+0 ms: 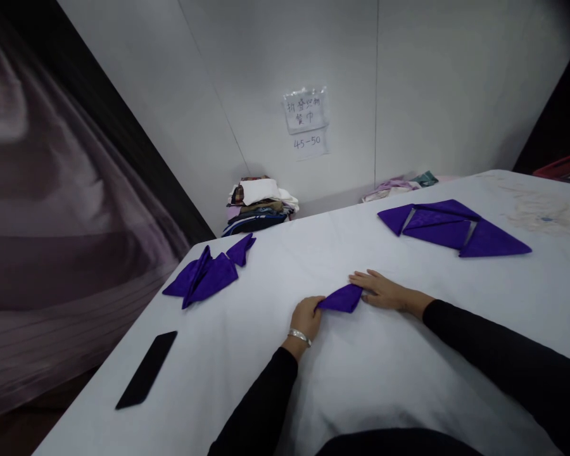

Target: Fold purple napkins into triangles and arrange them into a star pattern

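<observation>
A folded purple napkin (342,299) lies on the white-covered table in front of me, a small pointed shape. My left hand (308,316), with a silver bracelet at the wrist, is closed on the napkin's left corner. At its right end rests my right hand (382,292), fingers stretched out and touching the edge. The fingertips of the left hand are partly hidden. Farther left are folded purple napkins (216,278), one with a raised fold and a smaller piece beside it. More purple napkins (434,227) lie flat in a pointed arrangement at the far right.
A flat black slab (147,369) lies near the table's left edge. Behind the table are a stack of folded clothes (256,206) and more cloth (394,187). Paper signs (308,120) hang on the wall. A draped curtain (52,221) borders the left side.
</observation>
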Available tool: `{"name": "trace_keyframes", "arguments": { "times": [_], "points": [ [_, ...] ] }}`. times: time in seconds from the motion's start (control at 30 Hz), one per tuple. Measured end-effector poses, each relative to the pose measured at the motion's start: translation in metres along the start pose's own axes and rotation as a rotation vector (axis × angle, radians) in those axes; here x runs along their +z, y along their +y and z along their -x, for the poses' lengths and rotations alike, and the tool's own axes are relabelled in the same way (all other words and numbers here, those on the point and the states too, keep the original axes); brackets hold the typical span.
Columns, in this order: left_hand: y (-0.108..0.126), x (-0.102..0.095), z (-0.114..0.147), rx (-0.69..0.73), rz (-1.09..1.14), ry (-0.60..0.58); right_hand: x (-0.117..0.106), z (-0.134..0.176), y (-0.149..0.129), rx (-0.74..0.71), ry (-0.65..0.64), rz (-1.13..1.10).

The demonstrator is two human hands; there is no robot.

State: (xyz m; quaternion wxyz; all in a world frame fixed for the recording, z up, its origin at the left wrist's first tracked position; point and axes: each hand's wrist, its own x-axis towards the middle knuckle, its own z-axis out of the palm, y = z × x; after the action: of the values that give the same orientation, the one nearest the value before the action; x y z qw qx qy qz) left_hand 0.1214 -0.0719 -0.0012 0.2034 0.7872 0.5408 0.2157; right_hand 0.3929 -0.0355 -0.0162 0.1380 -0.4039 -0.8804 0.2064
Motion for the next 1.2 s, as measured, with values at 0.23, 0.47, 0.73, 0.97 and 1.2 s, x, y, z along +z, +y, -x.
{"name": "trace_keyframes", "arguments": {
  "times": [0.23, 0.47, 0.73, 0.97, 1.2],
  "points": [
    [-0.017, -0.020, -0.023, -0.219, 0.083, -0.030, 0.010, -0.011, -0.021, 0.127, 0.137, -0.354],
    [-0.013, -0.020, -0.001, -0.265, -0.157, 0.079, 0.032, -0.011, -0.027, 0.306, 0.326, -0.020],
    [0.007, 0.003, -0.003, 0.188, -0.406, -0.110, 0.031, -0.001, -0.027, 0.356, 0.268, 0.031],
    [-0.002, 0.012, -0.006, 0.161, -0.457, -0.196, 0.026, -0.026, -0.075, 0.058, 0.191, 0.171],
    [-0.005, 0.013, -0.007, 0.172, -0.454, -0.222, 0.045, -0.054, -0.080, 0.017, 0.048, 0.137]
  ]
}}
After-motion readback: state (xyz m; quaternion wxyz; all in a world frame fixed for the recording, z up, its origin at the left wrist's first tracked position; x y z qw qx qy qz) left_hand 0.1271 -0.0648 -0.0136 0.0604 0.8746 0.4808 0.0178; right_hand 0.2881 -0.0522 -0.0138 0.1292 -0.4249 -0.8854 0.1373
